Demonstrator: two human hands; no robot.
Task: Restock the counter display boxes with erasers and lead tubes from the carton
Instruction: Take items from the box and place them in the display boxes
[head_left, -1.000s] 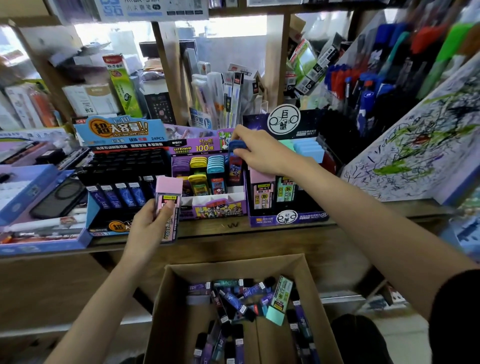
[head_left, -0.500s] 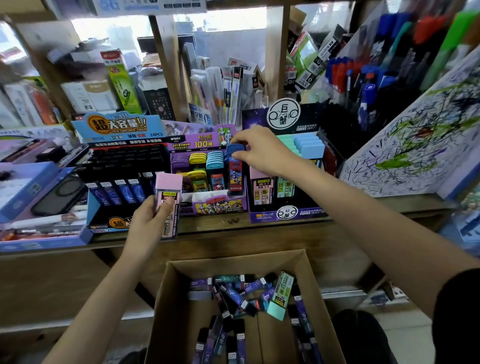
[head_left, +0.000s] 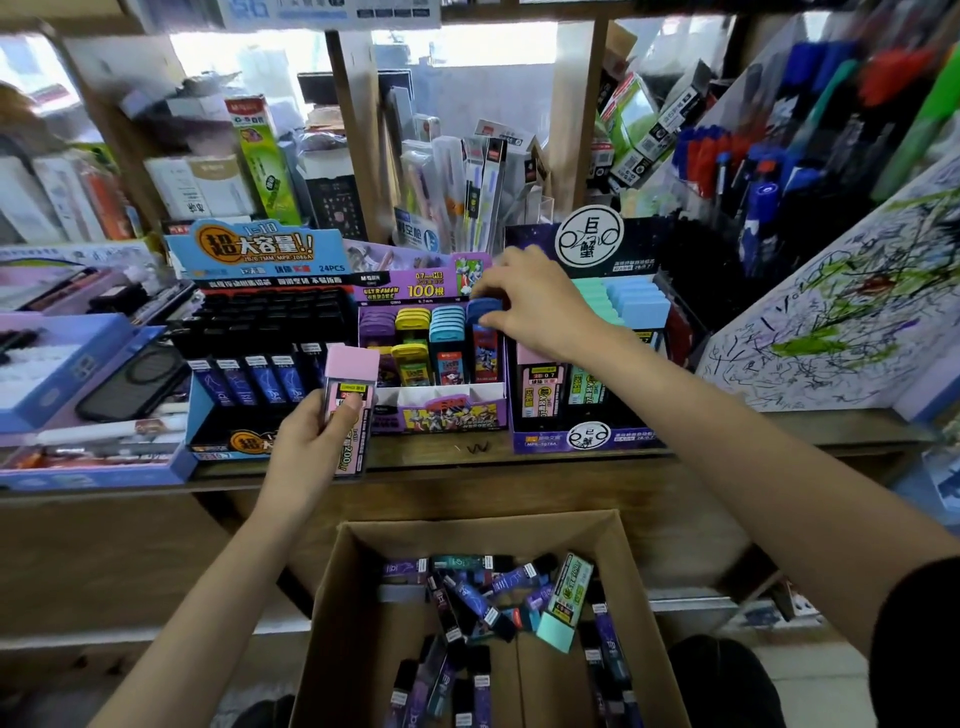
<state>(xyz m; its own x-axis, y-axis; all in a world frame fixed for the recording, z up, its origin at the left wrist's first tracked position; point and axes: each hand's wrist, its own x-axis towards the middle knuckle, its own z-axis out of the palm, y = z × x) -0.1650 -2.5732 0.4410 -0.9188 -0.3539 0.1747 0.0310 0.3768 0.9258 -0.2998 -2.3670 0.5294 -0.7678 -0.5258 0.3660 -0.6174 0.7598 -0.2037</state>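
The left hand (head_left: 311, 447) is gripping a pink-capped lead tube (head_left: 352, 366) upright, fingers curled round it, over the counter's front edge. The right hand (head_left: 535, 306) is pinching the top of a blue-capped lead tube (head_left: 485, 353) standing in the rightmost column of the purple display box (head_left: 447, 415). The carton (head_left: 343, 587) is sitting below the counter, holding more tubes.

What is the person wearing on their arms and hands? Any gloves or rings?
No gloves, rings or watch show on the left hand or the right hand. Both forearms are bare. Only a black sleeve shows, high on the right arm at the picture's lower right edge.
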